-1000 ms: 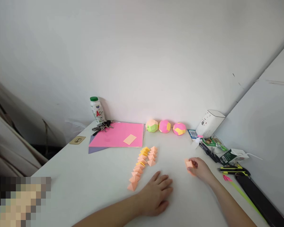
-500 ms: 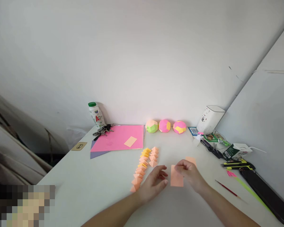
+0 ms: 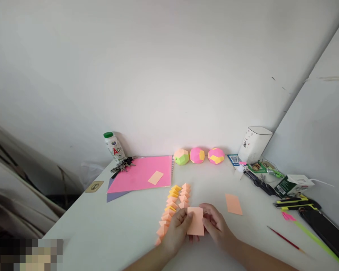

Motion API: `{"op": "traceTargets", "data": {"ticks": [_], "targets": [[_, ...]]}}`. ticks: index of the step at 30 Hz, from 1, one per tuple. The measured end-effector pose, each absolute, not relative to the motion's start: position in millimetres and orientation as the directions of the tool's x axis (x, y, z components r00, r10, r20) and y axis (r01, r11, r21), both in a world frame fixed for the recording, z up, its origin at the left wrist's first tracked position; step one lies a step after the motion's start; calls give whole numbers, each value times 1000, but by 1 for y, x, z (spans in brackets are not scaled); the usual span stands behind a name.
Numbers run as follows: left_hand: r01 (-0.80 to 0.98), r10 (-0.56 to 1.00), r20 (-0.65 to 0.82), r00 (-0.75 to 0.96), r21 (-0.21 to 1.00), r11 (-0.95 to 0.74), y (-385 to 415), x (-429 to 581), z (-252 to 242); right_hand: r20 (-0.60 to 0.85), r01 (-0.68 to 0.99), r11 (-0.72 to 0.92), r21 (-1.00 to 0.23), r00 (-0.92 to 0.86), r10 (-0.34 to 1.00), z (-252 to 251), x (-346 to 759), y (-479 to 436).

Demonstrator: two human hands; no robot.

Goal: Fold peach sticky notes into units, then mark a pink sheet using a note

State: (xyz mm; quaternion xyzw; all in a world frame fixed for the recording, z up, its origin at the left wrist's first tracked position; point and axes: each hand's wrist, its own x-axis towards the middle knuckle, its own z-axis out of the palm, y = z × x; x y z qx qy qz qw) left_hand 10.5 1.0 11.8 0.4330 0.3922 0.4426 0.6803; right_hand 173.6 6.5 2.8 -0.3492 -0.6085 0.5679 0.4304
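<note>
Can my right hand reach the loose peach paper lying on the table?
Probably yes: only bare table separates the right hand from the loose peach paper, though it and the left hand hold a second sheet.

Noted some fingers of left hand (image 3: 177, 229) and right hand (image 3: 215, 226) hidden behind held paper (image 3: 196, 222). Found both forearms cut off at bottom edge. Could not see near end of folded-piece row (image 3: 173, 201) behind left hand. Found purple sheet (image 3: 116, 194) mostly covered by pink sheet (image 3: 142, 174). Could not read bottle (image 3: 114, 146) label or code card (image 3: 233, 159): too small. Noted pixelated patch (image 3: 25, 255) at lower left, contents unreadable. Found black strip (image 3: 324, 231) cut off at right edge.
</note>
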Motion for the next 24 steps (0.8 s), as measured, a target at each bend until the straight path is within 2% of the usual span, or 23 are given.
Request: {"op": "traceTargets", "data": {"ticks": [3, 6, 11, 16, 21, 24], "targets": [[-279, 946, -166, 279, 929, 245, 1, 10, 14, 350, -158, 313, -936, -468, 811, 9, 168, 4], [-294, 948, -180, 262, 921, 256, 1, 9, 12, 426, -138, 417, -898, -504, 751, 13, 165, 6], [-250, 941, -201, 271, 930, 270, 2, 7, 8, 287, -49, 302, -952, -480, 829, 8, 168, 9], [-208, 927, -203, 314, 939, 275, 1, 6, 10, 224, 43, 266, -963, -418, 880, 20, 170, 9], [-249, 921, -139, 363, 938, 240, -1, 4, 8, 23, 60, 47, -997, -356, 934, 26, 170, 9], [-203, 911, -95, 402, 961, 190, -3, 3, 10, -34, 72, -10, -997, -329, 944, 19, 173, 10]]}}
